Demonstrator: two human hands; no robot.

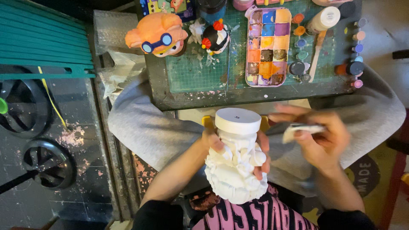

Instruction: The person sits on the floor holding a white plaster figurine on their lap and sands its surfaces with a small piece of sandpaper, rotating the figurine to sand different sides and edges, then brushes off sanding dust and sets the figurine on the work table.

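Where the fingers close: left hand point(221, 142) wraps the middle of a white unpainted figurine point(236, 170), fingers point(262, 145) curled round its lumpy body and gripping it firmly.
Right hand: right hand point(319, 136) is blurred, its fingers pinched shut on a small white folded scrap point(300, 130), perhaps a wipe or sandpaper; I cannot tell which.
Figurine's place: held upside down above the lap, its flat round base point(237, 120) facing up, just in front of the table point(170, 100) edge and not resting on anything.
Gap between hands: the scrap sits just beside the base, apparently not touching it.
On the table: green cutting mat point(191, 72), a paint palette point(267, 47) of many filled wells, a painted orange figure with blue goggles point(157, 34), a small black-and-white figure with red details point(216, 38), little paint pots point(355, 68) along the right edge, a white bottle point(324, 19).
Risk: judging by the one-handed hold, the figurine could slip and chip on the floor; a hard rub could snap off fine relief; an elbow could knock the pots near the table's edge.
Hard to make out: the figurine's face and lower part are hidden by the hand and lap; the motion blur obscures the scrap's material; items at the top are cut off.
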